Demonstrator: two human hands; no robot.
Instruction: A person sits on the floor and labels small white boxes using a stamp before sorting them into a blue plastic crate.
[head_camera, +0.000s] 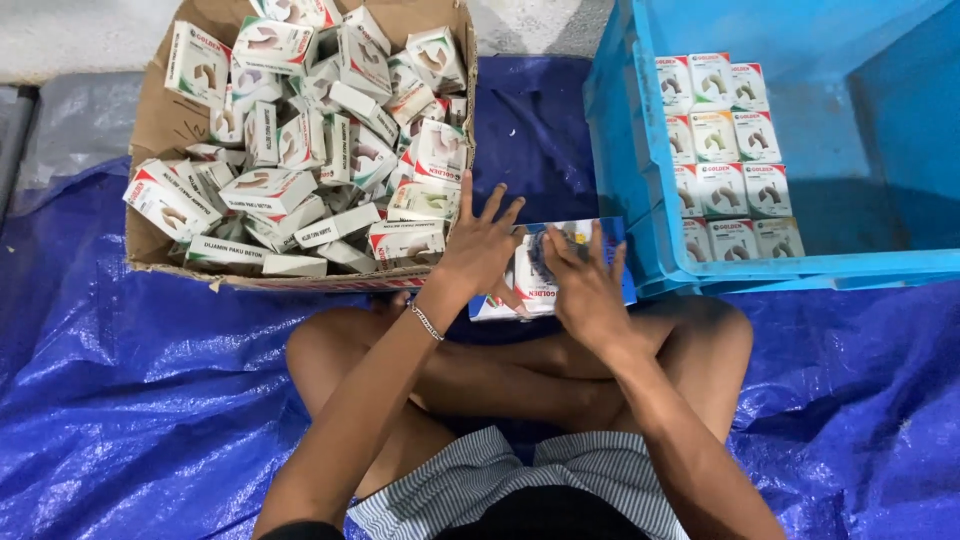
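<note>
Blue tarp (120, 380) covers the floor; a person sits cross-legged on it, knees bare, striped shorts (520, 485) at the bottom edge. Landmark: the flat pack of small boxes (535, 275) resting just ahead of the crossed legs. Left hand (480, 250) lies on the pack's left end, fingers spread wide and straight, palm down, not clenched, touching the top. A thin bracelet (427, 322) sits on that wrist. Right hand (585, 285) rests on the pack's right part, fingers extended forward and laid flat over its top, pressing rather than wrapping; whether the thumb grips the near side cannot be told. Left of the pack and beyond it, a torn cardboard carton (160, 120) holds a loose jumble of small white boxes (320, 150), tipped at all angles, touching each other. Right of the pack, just beside it, stands a blue plastic crate (640, 200); its near wall almost meets the pack's right end. Inside the crate, a neat block of the same small boxes (725, 160) lies in rows against the left wall.
</note>
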